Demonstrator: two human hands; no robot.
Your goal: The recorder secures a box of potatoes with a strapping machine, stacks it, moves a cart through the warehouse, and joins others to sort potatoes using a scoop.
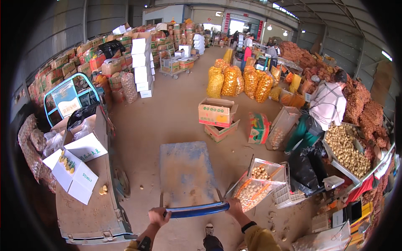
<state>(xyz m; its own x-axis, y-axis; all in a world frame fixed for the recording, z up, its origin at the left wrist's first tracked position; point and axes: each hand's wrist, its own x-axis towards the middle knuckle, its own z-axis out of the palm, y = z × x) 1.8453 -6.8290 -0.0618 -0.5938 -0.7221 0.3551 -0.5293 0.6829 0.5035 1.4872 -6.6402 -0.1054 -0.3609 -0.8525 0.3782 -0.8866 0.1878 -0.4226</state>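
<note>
A flat hand cart (184,163) with a scuffed blue bed lies ahead of me, its blue handle bar (194,210) across the lower middle. My left hand (159,216) is closed round the bar's left end, and my right hand (233,207) grips the right end. Right beside the cart, a clear sack of potatoes (251,194) leans with another topped open bag (260,171). To the left stands a flatbed trolley (83,213) with white cartons (75,178) and plastic bags. My shoe (209,229) shows on the floor under the bar.
Stacked open boxes (217,111), a green-red carton (259,127) and yellow mesh sacks (230,81) stand ahead. A person (328,104) bends by a tray of potatoes (347,150) at right. Carton stacks (140,62) line the left; other people (247,46) are farther back.
</note>
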